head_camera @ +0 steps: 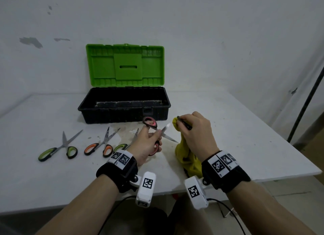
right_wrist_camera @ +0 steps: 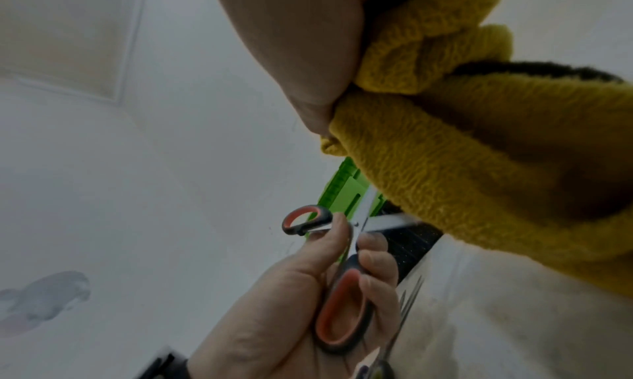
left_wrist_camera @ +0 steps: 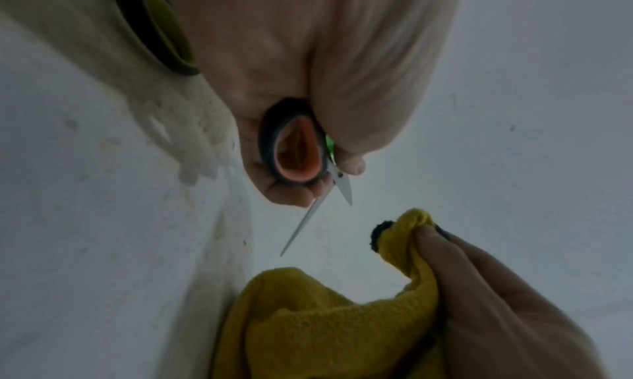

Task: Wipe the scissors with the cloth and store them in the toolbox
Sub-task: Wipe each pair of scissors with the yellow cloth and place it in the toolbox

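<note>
Wiping is the step in hand: the red-handled scissors are gripped by the left hand, fingers curled round the lower handle loop, with the blades spread open and pointing right toward the yellow cloth. The cloth is bunched and pinched at its top in the right hand, its lower folds hanging down to the white table. In the left wrist view the blades and the cloth are seen just apart, not touching; in the right wrist view one blade is partly hidden behind the cloth, so contact cannot be told for sure. The toolbox is set at the far side of the table, green lid raised, black tray open. Three more pairs are laid on the left: green scissors, orange scissors, and a second green pair partly hidden by the left wrist. The next move is judged to call for the cloth to be folded round one blade and drawn along it, away from the edge
</note>
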Action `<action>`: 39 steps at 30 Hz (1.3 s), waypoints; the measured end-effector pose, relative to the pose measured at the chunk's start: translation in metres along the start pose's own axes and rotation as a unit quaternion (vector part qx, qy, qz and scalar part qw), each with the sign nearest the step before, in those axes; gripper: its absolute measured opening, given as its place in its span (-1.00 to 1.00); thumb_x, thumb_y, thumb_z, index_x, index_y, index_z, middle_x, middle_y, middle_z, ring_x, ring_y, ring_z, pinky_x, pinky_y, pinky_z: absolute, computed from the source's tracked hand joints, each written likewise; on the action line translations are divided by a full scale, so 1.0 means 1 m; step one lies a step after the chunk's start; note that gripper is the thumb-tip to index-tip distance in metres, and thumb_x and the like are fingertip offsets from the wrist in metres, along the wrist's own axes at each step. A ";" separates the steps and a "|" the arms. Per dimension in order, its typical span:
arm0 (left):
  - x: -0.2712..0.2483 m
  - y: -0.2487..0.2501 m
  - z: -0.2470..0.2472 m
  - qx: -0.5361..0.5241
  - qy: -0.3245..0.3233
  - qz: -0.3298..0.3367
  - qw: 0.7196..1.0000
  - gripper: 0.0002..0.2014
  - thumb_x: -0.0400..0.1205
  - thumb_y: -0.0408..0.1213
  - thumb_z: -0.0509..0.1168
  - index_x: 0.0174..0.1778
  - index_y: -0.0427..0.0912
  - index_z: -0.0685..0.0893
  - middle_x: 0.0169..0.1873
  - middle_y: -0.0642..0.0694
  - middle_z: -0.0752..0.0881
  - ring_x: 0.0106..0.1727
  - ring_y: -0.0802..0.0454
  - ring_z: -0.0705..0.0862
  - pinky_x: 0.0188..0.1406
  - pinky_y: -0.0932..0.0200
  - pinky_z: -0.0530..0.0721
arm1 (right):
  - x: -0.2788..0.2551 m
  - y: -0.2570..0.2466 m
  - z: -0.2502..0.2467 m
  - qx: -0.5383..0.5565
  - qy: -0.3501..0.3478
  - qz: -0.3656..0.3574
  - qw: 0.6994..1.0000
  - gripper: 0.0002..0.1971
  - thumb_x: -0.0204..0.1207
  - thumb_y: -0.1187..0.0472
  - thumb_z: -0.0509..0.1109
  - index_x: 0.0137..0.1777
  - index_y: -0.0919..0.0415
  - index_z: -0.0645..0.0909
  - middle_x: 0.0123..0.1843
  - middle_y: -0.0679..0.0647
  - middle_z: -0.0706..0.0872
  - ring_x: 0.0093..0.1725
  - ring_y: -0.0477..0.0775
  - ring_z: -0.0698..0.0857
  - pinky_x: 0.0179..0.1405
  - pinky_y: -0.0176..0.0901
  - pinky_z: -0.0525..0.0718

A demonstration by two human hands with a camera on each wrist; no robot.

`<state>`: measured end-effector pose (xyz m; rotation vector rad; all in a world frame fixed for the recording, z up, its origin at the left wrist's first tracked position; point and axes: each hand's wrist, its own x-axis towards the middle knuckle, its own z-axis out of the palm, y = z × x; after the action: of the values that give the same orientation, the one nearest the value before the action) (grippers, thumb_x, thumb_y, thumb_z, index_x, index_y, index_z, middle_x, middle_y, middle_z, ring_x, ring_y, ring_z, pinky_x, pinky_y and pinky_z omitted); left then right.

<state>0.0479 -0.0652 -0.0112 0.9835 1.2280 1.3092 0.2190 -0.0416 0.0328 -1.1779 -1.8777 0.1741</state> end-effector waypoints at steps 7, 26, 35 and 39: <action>-0.001 0.007 -0.007 0.148 -0.040 0.076 0.985 -0.94 0.78 -0.32 0.16 0.06 -0.08 0.50 -0.29 -0.04 0.72 -0.37 0.10 0.57 -0.41 0.23 0.49 | 0.007 0.005 -0.013 0.007 0.033 -0.001 0.999 -0.86 0.57 0.10 0.44 0.01 0.11 0.79 -0.18 -0.01 0.63 -0.22 -0.07 0.61 -0.25 -0.41 0.52; -0.004 0.010 -0.016 0.268 -0.046 0.078 0.959 -0.72 0.66 -0.21 0.40 0.14 -0.04 0.42 -0.22 -0.03 0.85 -0.34 0.09 0.61 -0.25 0.12 0.63 | -0.003 0.014 -0.013 0.029 -0.041 0.031 0.998 -0.89 0.50 0.11 0.48 -0.03 0.07 0.77 -0.16 -0.08 0.69 -0.14 -0.16 0.64 -0.10 -0.41 0.56; -0.001 0.009 -0.015 0.271 0.031 0.052 0.961 -0.57 0.60 -0.10 0.47 0.21 -0.04 0.38 -0.29 -0.08 0.84 -0.30 0.10 0.68 -0.24 0.15 0.56 | -0.018 0.009 -0.001 0.025 -0.131 0.024 0.991 -0.90 0.43 0.11 0.48 -0.07 0.03 0.72 -0.12 -0.14 0.73 -0.10 -0.16 0.67 -0.08 -0.32 0.64; 0.003 0.009 -0.017 0.287 0.047 0.058 0.955 -0.62 0.59 -0.10 0.48 0.17 -0.06 0.44 -0.37 -0.03 0.82 -0.38 0.17 0.65 -0.32 0.18 0.50 | -0.019 0.007 0.001 0.018 -0.145 0.029 0.989 -0.90 0.46 0.08 0.46 -0.06 0.03 0.72 -0.11 -0.13 0.72 -0.11 -0.15 0.65 -0.10 -0.32 0.64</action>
<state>0.0296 -0.0640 -0.0047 1.4320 1.6960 1.1126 0.2260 -0.0524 0.0166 -1.2358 -2.0810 0.4311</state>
